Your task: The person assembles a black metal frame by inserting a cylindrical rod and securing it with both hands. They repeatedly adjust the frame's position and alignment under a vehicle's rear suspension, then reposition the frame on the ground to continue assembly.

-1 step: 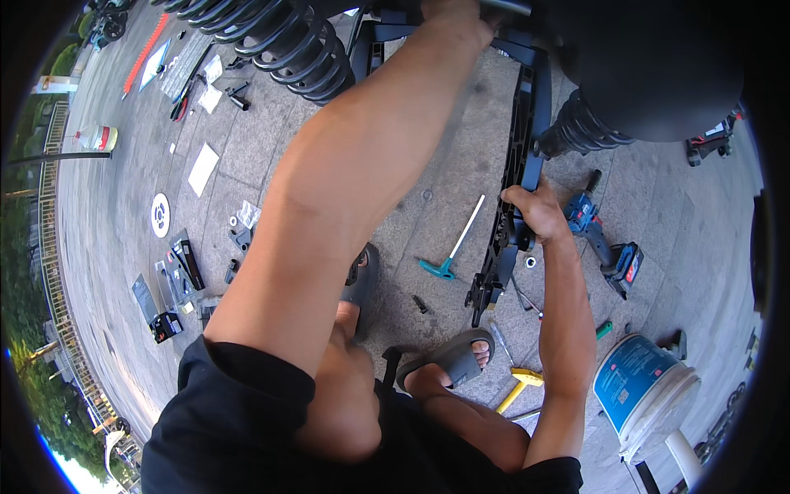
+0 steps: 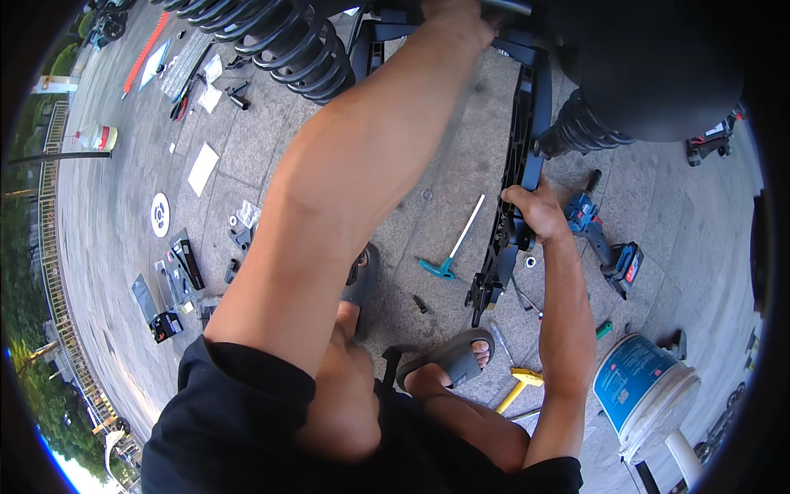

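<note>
My right hand (image 2: 540, 211) is closed round the lower part of a long black metal frame (image 2: 522, 123), thumb on its left side. My left arm reaches far up across the view. The left hand (image 2: 457, 15) is at the top edge beside a dark bar (image 2: 506, 6); its fingers are hidden. A large black coil spring (image 2: 288, 49) stands left of that arm, and another coil spring (image 2: 576, 128) is right of the frame. A T-handle hex key (image 2: 444, 262) with a teal grip lies left of the frame. Dark, rounded, out-of-focus bulk (image 2: 658, 66) covers the upper right.
On the paving to the right lie a blue cordless power tool (image 2: 594, 226), a yellow-headed hammer (image 2: 522, 385) and a socket (image 2: 530, 262). A blue-and-white bucket (image 2: 642, 387) stands farther right. Small parts, paper (image 2: 202, 170) and a white disc (image 2: 160, 216) are scattered at left. My sandalled feet are below.
</note>
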Action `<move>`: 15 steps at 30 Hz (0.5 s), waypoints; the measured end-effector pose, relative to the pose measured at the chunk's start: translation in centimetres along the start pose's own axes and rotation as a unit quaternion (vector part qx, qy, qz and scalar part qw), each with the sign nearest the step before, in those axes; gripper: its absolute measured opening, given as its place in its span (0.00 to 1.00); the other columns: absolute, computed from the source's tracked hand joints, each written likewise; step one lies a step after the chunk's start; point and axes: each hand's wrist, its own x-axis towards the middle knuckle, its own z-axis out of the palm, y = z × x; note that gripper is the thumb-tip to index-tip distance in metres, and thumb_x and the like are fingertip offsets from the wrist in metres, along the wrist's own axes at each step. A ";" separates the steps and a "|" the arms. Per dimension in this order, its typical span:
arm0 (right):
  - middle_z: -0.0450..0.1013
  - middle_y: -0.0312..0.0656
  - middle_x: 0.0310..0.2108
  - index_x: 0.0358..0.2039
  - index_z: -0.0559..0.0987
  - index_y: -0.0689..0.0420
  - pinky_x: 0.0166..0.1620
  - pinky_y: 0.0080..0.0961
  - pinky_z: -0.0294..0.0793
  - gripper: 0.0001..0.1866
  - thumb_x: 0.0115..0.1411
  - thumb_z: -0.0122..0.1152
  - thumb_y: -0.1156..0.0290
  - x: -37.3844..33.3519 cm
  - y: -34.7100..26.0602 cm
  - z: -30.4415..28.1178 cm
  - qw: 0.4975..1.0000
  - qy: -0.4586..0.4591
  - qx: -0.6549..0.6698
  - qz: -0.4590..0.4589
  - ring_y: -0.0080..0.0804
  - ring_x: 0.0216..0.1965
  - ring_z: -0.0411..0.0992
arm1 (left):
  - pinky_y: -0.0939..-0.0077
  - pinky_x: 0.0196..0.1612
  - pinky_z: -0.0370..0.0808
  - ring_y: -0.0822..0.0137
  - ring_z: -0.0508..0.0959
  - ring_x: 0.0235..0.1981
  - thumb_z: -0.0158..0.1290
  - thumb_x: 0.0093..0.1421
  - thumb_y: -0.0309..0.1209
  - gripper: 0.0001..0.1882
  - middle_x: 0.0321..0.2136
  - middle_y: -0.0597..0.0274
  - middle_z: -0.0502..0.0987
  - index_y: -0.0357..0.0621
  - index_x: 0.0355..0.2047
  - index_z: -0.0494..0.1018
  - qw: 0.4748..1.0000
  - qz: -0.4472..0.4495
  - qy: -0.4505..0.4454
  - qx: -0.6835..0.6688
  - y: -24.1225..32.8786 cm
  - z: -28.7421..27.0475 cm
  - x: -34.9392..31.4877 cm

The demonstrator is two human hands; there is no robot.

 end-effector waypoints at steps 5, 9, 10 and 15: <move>0.70 0.42 0.39 0.60 0.60 0.65 0.41 0.27 0.71 0.37 0.49 0.62 0.70 -0.2 -0.3 0.0 1.000 -0.002 0.004 0.002 0.29 0.37 0.68 | 0.52 0.34 0.81 0.49 0.77 0.43 0.41 0.66 0.32 0.15 0.46 0.50 0.73 0.44 0.50 0.70 0.999 0.020 -0.026 0.012 0.0 0.1 -0.9; 0.70 0.42 0.38 0.59 0.61 0.65 0.41 0.27 0.71 0.37 0.49 0.62 0.70 -0.2 -0.4 -0.1 1.000 -0.004 0.003 0.001 0.29 0.36 0.68 | 0.52 0.35 0.81 0.50 0.77 0.42 0.42 0.66 0.34 0.15 0.46 0.50 0.73 0.45 0.50 0.70 0.999 0.015 -0.034 0.002 0.2 0.0 -0.7; 0.70 0.41 0.38 0.59 0.61 0.65 0.41 0.27 0.71 0.37 0.49 0.62 0.70 -0.2 -0.3 -0.1 1.000 -0.004 0.001 -0.001 0.28 0.36 0.68 | 0.53 0.35 0.82 0.51 0.77 0.41 0.43 0.66 0.34 0.15 0.46 0.51 0.73 0.45 0.50 0.70 0.999 0.016 -0.037 0.000 0.2 0.0 -0.6; 0.70 0.44 0.40 0.61 0.60 0.65 0.43 0.27 0.71 0.39 0.49 0.63 0.70 0.0 0.0 0.0 1.000 0.003 -0.010 -0.008 0.30 0.38 0.69 | 0.56 0.34 0.81 0.54 0.78 0.39 0.43 0.65 0.34 0.15 0.44 0.52 0.74 0.43 0.49 0.70 0.997 0.067 0.012 0.047 -0.7 -0.3 -0.8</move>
